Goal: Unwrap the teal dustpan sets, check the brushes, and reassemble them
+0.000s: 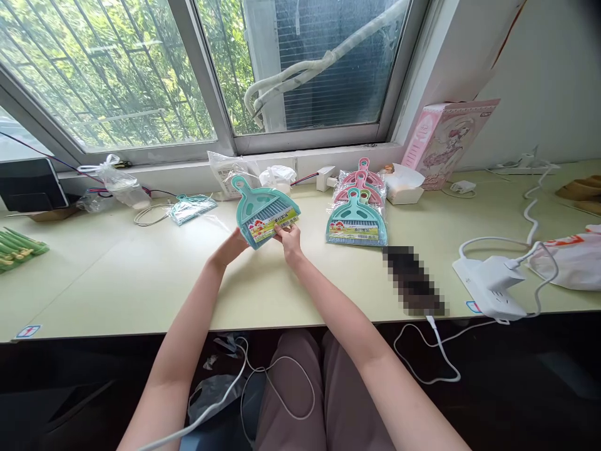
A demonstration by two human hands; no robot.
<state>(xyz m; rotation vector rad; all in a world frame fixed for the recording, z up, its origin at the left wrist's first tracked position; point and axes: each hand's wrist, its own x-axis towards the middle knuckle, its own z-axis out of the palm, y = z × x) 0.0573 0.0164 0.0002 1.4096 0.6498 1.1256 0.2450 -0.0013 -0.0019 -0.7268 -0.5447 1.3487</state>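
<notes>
A teal mini dustpan-and-brush set (263, 214) with a yellow printed label is held tilted above the table. My left hand (236, 244) grips its lower left edge, with the fingers partly hidden behind the pan. At the lower right, my right hand (290, 241) pinches the label's corner between thumb and fingers. A stack of similar sets (355, 219) in clear wrap lies to the right, a teal one in front and pink ones behind. Left of my hands, flat on the table, is a clear packet with teal edging (191, 208).
The pale table (141, 294) runs below a window. A tissue box (404, 185) and a pink box (453, 144) stand at the back right. A pixelated dark object (416, 282), a white power strip (491, 291) and cables occupy the right. Green stalk-like items (21, 249) lie far left.
</notes>
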